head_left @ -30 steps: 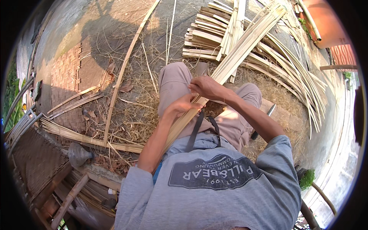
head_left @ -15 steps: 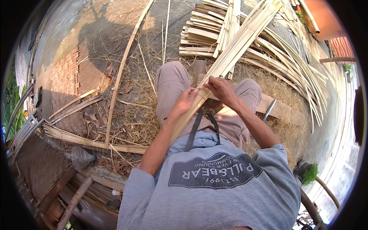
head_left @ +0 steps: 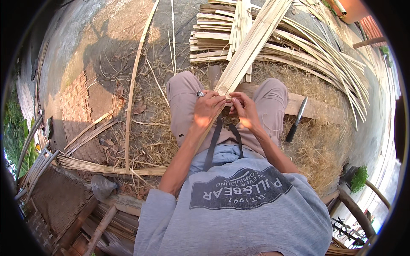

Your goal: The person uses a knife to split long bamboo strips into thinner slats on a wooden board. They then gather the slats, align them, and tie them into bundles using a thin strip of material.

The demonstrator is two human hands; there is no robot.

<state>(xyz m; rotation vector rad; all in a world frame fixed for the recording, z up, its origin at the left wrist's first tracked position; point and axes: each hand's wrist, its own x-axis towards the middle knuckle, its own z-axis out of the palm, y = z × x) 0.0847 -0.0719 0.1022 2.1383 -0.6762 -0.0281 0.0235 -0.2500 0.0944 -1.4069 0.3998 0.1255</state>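
Observation:
A long bundle of pale bamboo strips point(head_left: 253, 48) slants from beyond my knees back across my lap. My left hand point(head_left: 208, 107) is closed over it between my knees, with a dark, shiny ring-like piece at one finger. Right beside it, at the bundle's right edge, my right hand point(head_left: 245, 110) is closed in a pinch. Between the fingertips a narrow pale strip point(head_left: 227, 100) crosses the bundle; its ends are hidden by the fingers. A knife point(head_left: 296, 120) with a black handle lies to the right of my right knee, its blade resting over a board.
More split bamboo strips point(head_left: 316, 70) are heaped on the ground ahead. Fine shavings point(head_left: 316, 158) cover the ground around my legs. A long single strip point(head_left: 136, 77), a woven mat point(head_left: 76, 102) and a clear plastic bottle point(head_left: 102, 187) lie to the left. A wooden board point(head_left: 324, 112) lies at the right.
My right hand has come down from above the bundle to its right edge, its fingers now pinching. My left hand has turned over the bundle. The view has shifted, and the knife's handle now shows.

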